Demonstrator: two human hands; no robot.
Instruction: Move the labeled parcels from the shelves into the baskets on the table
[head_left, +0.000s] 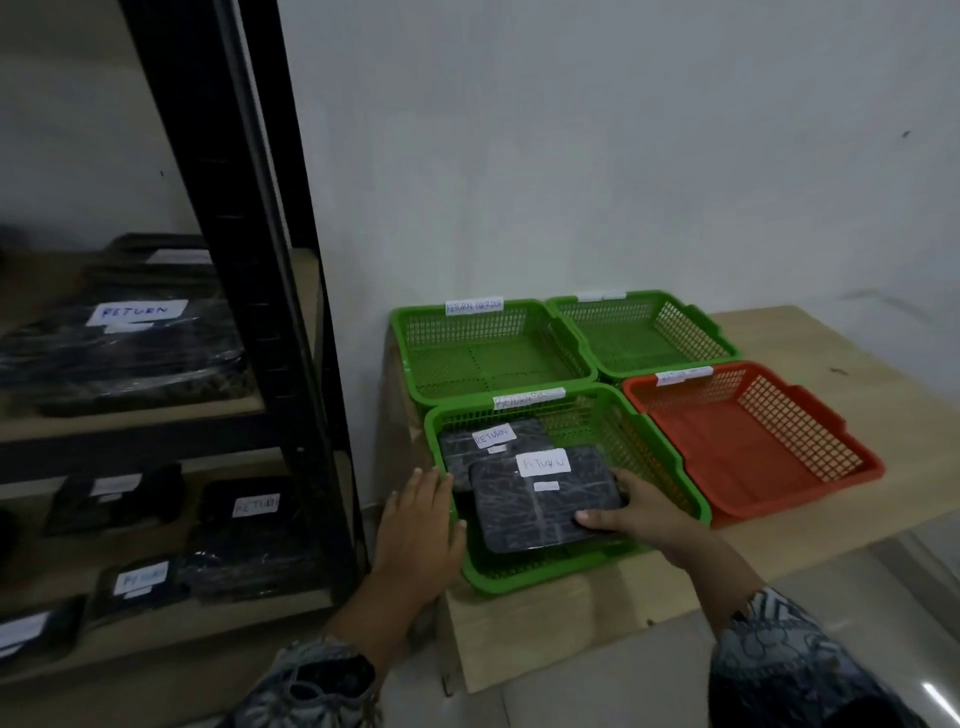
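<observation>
Two hands, lower centre: right hand (641, 512) grips the right edge of a black parcel (535, 512); left hand (421, 514) rests flat, fingers straight, against the front green basket (670, 460). Parcel lies inside that basket, overlapping a second parcel (462, 452). Judged light, pliable and slick-wrapped; best held by opposite edges.

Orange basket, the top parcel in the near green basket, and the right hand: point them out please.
orange basket (797, 428): head view, on its right mesh wall.
top parcel (540, 514): head view, on the black wrap below its label.
right hand (644, 512): head view, on the back of the hand gripping the top parcel.
</observation>
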